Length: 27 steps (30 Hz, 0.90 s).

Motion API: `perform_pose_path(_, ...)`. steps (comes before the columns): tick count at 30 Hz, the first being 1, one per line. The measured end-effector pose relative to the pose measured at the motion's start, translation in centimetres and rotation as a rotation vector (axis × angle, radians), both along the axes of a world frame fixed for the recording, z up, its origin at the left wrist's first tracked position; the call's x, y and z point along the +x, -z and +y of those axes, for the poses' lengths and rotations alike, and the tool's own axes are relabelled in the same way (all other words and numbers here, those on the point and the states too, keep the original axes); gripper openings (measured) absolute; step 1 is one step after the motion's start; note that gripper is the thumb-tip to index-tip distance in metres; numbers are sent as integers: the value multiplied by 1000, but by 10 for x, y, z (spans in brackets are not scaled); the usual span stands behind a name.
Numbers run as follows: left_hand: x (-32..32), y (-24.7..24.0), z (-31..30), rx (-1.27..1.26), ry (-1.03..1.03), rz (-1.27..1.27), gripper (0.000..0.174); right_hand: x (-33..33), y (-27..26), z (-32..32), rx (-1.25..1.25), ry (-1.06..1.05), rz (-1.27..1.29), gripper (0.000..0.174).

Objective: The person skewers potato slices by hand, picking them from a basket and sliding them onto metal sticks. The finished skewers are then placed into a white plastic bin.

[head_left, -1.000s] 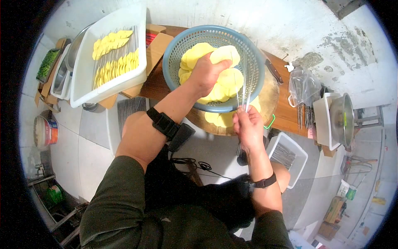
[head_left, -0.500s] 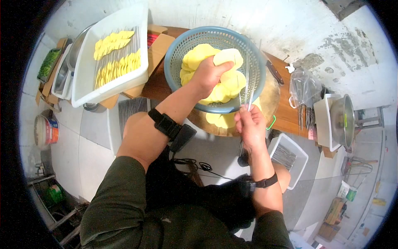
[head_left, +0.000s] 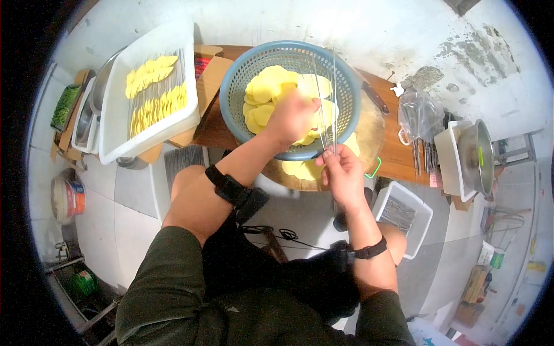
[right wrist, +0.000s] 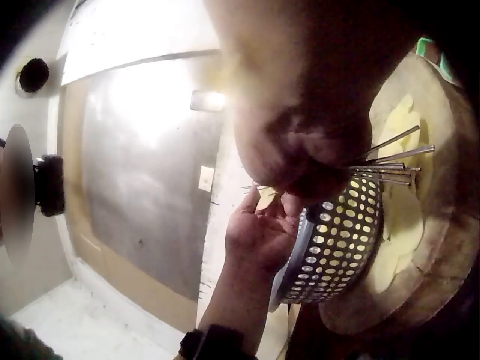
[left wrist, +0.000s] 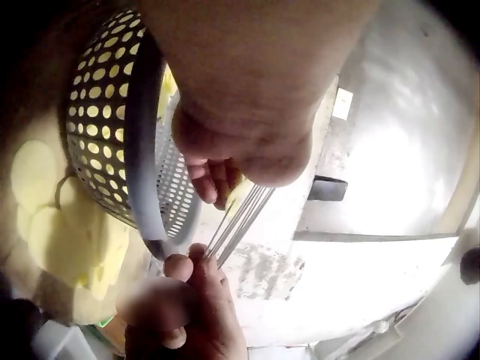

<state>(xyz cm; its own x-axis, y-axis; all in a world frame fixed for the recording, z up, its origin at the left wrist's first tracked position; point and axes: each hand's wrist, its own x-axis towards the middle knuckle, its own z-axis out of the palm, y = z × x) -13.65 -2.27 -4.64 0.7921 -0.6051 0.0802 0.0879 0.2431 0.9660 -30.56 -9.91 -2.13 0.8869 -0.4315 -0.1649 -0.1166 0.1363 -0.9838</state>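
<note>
Thin, pliable yellow slice (right wrist: 266, 198), smooth-faced, pinched between thumb and fingers of the left hand (head_left: 293, 118) over the colander; whether a skewer pierces it cannot be told. The hand is nearly closed, its fingers bent inward. Slender metal skewers (left wrist: 238, 226), straight and bright, are gripped in a narrow bundle by the right hand (head_left: 344, 179), its thumb drawn against the fingers; their long ends fan upward over the colander, and their other ends project past the heel of the hand.

The colander (head_left: 294, 156), of blue-grey plastic, is round and deep, its wall pierced by rows of oval holes beneath a broad smooth rim. Loose slices (head_left: 270, 83), rounded and matte, overlap in a heap inside it. It stands on a thick round wooden board (head_left: 374, 124), where further flat slices (head_left: 300, 169) lie beside its base. A knife (head_left: 376, 99) with a dark handle lies at the board's edge, on a table (head_left: 392, 144) of reddish-brown wood.

To the left, a rectangular white plastic tray (head_left: 173, 128) holds ruffled slices threaded on metal skewers. To the right are a crumpled, translucent plastic bag (head_left: 418, 112) and a rounded, polished metal basin (head_left: 483, 164).
</note>
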Motion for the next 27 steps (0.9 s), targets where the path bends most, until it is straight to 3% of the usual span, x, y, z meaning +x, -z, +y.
perform_pose_path(3,13,23,-7,-29,-41,-149,31,-1,-4,-1,55,-11,24,10)
perform_pose_path(11,14,21,-1,30,-54,-268,30,0,0,-2,116,12,37,11)
perform_pose_path(13,15,22,0,93,-53,-313,19,0,4,-2,73,25,3,11)
perform_pose_path(14,7,1,3,93,-52,-313,19,0,4,-2,73,26,2,11)
perform_pose_path(16,-12,-37,8,-185,94,95,14,0,2,0,79,72,7,10)
perform_pose_path(27,-8,-42,12,-168,175,77,20,-1,3,-2,-148,157,1,12)
